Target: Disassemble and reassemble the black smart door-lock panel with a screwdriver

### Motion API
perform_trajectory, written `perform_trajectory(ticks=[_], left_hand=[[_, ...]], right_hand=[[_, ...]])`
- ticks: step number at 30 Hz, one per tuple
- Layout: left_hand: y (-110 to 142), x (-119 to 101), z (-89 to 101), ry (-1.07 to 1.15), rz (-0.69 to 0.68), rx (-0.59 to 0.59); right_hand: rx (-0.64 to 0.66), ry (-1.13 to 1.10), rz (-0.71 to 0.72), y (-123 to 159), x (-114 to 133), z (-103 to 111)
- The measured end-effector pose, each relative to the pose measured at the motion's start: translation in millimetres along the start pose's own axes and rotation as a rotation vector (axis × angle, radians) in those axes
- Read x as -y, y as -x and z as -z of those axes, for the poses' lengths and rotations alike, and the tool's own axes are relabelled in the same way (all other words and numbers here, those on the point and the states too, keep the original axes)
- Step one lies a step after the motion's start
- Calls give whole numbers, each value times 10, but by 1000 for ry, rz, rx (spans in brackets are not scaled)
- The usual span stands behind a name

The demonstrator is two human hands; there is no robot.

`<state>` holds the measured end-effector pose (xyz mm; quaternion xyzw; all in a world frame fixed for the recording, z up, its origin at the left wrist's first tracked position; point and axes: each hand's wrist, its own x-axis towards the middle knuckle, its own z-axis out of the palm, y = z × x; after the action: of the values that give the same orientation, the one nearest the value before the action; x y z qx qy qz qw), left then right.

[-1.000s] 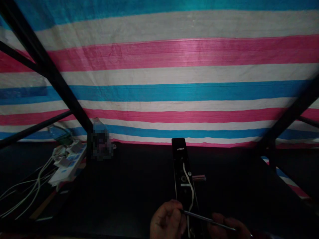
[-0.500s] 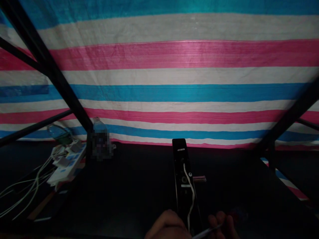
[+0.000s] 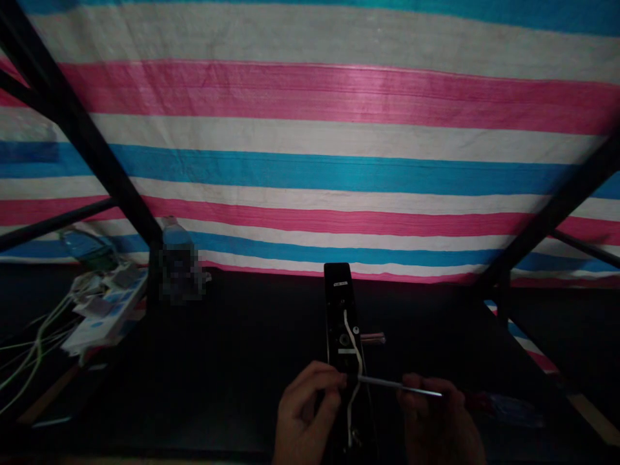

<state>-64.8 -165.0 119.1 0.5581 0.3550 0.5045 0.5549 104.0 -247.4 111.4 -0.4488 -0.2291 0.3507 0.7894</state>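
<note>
A long black panel [image 3: 338,297] like a door lock's back plate, with a white cable [image 3: 357,352] along it, lies on the dark table. A lever handle [image 3: 374,338] sticks out from its right side. My right hand [image 3: 436,413] is closed around a screwdriver [image 3: 422,390]; its red and clear handle extends to the right and its metal shaft points left across the panel. At the shaft's tip, my left hand [image 3: 310,403] is closed in a pinch above the panel's left edge. Whatever sits between its fingertips is too small to make out.
Left on the table are a white power strip [image 3: 104,323] with plugs and tangled cables [image 3: 36,352], a greenish bottle [image 3: 90,248] and a partly blurred clear bottle [image 3: 177,236]. Black frame bars [image 3: 92,148] slope on both sides before a striped sheet [image 3: 310,171].
Both hands have come up further into view over the panel. The screwdriver now lies nearly level, its tip at my left fingers. The view has shifted slightly right.
</note>
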Motion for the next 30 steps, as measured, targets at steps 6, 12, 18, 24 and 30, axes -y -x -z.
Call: perform_trajectory(ticks=[6,12,18,24,30], left_hand=[[-505,748,-7,-33,202,-185],[-529,990,-160,6,206,-119],[-486,1036,-178,31,171,-179],[-494,1081,-158,25,187,-172],[-489,1086,-127,22,183,-147]], right_hand=[[104,251,270,-502,26,-286],[364,720,294,-751,-177,-357],[477,793,317,-747,-227,-410],[494,794,339,-740,-262,-423],[546,845,364,-764,-294,-426]])
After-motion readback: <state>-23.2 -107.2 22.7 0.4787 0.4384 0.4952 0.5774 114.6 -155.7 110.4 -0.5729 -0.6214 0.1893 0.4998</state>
